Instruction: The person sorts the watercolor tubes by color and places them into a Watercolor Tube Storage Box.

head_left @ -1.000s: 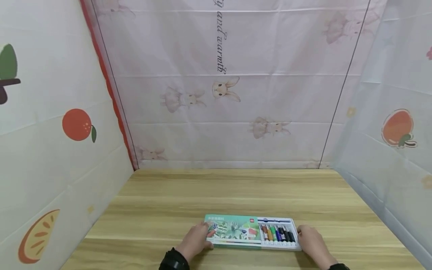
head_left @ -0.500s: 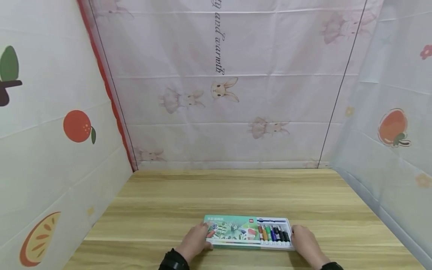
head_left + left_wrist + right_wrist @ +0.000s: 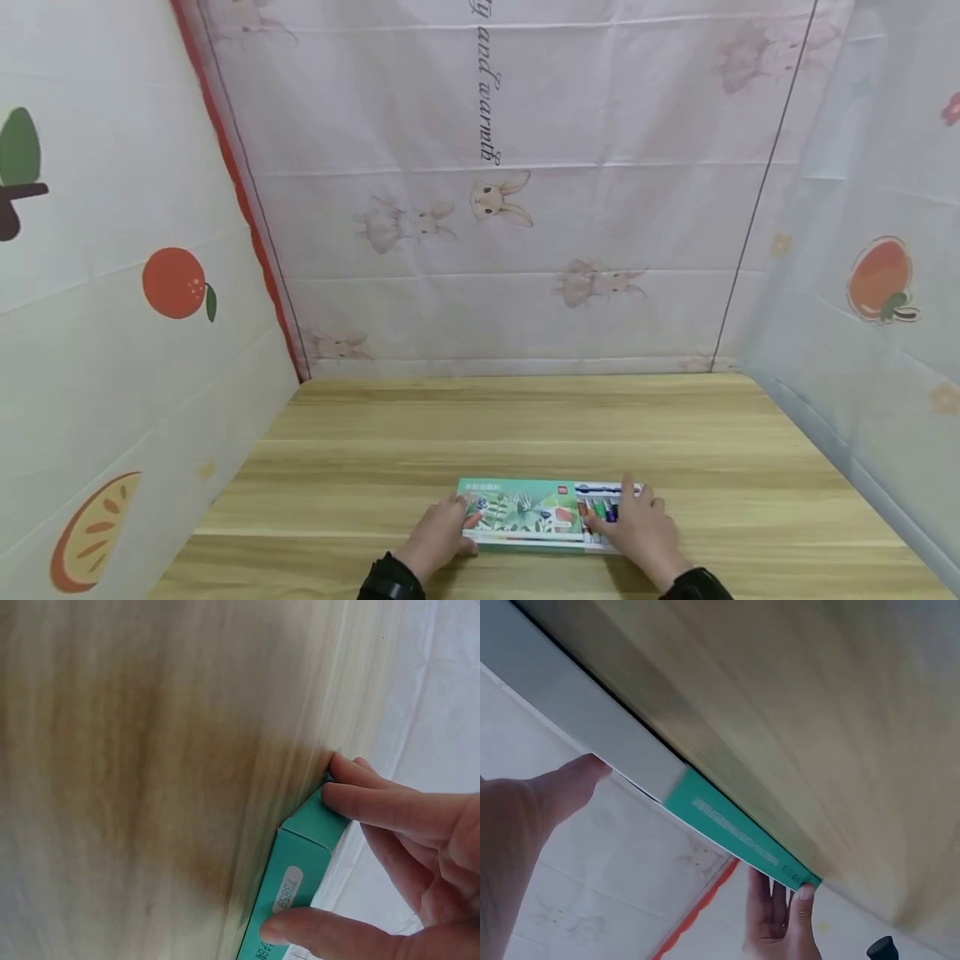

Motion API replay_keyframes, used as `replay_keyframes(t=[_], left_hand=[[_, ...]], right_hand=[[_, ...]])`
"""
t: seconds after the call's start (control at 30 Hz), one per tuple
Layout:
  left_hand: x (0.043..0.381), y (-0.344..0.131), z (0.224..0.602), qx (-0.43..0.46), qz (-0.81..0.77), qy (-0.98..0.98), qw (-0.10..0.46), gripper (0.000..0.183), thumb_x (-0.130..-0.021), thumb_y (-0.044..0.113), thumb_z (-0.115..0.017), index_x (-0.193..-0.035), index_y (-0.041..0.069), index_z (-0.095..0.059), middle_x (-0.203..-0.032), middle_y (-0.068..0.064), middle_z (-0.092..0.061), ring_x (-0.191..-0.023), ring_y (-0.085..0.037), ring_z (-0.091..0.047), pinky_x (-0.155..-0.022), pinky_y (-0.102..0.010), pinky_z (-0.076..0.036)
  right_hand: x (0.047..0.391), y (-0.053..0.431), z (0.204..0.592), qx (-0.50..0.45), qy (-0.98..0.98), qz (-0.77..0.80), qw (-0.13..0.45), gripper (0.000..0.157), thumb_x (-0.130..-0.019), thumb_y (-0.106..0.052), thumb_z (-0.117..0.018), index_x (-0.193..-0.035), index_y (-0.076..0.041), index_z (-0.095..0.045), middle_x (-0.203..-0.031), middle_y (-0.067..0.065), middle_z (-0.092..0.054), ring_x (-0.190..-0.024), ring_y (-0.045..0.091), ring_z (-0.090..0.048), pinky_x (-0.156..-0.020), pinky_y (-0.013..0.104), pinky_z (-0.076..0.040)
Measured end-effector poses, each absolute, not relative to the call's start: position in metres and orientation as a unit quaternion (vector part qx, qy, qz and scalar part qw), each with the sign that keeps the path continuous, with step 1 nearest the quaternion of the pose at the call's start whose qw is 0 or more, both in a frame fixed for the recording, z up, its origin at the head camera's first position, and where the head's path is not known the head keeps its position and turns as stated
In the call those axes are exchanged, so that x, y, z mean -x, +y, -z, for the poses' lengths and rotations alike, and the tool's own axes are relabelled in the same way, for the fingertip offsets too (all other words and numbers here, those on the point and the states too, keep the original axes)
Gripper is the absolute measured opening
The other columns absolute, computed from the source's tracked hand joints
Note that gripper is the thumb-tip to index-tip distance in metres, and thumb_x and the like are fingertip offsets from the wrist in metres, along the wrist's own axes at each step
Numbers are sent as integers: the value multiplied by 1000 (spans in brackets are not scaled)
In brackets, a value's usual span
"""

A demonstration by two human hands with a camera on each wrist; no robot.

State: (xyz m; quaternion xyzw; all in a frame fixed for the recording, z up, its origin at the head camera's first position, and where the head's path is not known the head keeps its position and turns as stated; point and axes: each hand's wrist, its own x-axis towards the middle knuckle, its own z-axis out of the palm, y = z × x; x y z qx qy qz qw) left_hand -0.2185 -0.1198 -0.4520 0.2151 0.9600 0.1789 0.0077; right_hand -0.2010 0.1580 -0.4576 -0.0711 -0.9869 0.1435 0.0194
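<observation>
A watercolour paint box with a green printed sleeve [image 3: 517,504] lies flat on the wooden table. Its white tray [image 3: 585,705] sticks out of the sleeve's right end, with coloured paint tubes [image 3: 602,508] and a thin dark-handled brush [image 3: 600,489] in it. My left hand [image 3: 438,533] grips the sleeve's left end, thumb [image 3: 315,930] on the near side and fingers at the far corner. Over the exposed part of the tray lies my right hand [image 3: 645,531], fingers spread, hiding some tubes. In the right wrist view its thumb [image 3: 577,780] is at the tray's upper edge.
The wooden table [image 3: 480,425] reaches back to a hanging rabbit-print cloth [image 3: 450,317]. Fruit-print cloths stand along the left [image 3: 90,358] and right [image 3: 862,375]. Both wrists wear black bands [image 3: 392,577].
The white tray slid left, farther into the sleeve, as my right hand pushed its end. That hand has since moved left onto the tray and spread its fingers. My left hand keeps its hold.
</observation>
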Motion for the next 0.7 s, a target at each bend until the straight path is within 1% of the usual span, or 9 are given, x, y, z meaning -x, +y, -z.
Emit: replay_keyframes(t=[0.1,0.23,0.4,0.47,0.6,0.7], left_hand=[[220,-120,450,-208,-179,961,9,59,-52,24,-74,-100,-5,-53,-97,-19,-52,-81,-29,-52,-70,-34,-43],[222,-120,447,-195,-176,965,16,62,-52,25,-73,-101,-6,-52,-103,-24,-49,-87,-32,-50,-74,-37,-41],[222,-121,447,-196,-176,965,4,62,-50,25,-74,-99,-7,-53,-101,-23,-50,-86,-33,-50,-73,-38,-41],[222,-121,448,-198,-180,964,3,62,-49,24,-74,-99,-7,-53,-99,-22,-51,-84,-32,-51,-72,-38,-42],[220,-121,451,-197,-188,962,15,60,-49,22,-74,-98,-5,-53,-96,-19,-52,-83,-30,-51,-71,-38,-42],[218,-118,453,-200,-185,962,19,59,-50,23,-74,-98,-5,-54,-96,-19,-52,-84,-30,-51,-72,-37,-42]], right_hand=[[204,153,454,74,-989,-127,24,105,-55,-70,-49,-121,9,-29,-99,31,-40,-84,40,-42,-51,43,-39],[208,148,448,74,-989,-129,15,102,-55,-65,-55,-120,10,-29,-99,33,-38,-84,40,-41,-50,42,-39],[209,144,445,70,-988,-135,6,98,-57,-59,-59,-120,10,-29,-98,33,-38,-83,40,-41,-53,42,-38],[208,143,446,72,-988,-139,4,95,-60,-57,-59,-120,11,-29,-100,34,-38,-85,43,-41,-56,44,-39],[205,148,449,76,-985,-156,-3,79,-70,-45,-57,-120,9,-30,-106,35,-36,-89,46,-39,-62,49,-39],[202,158,449,69,-982,-175,7,61,-76,-27,-56,-118,10,-33,-106,34,-38,-90,45,-41,-65,49,-39]])
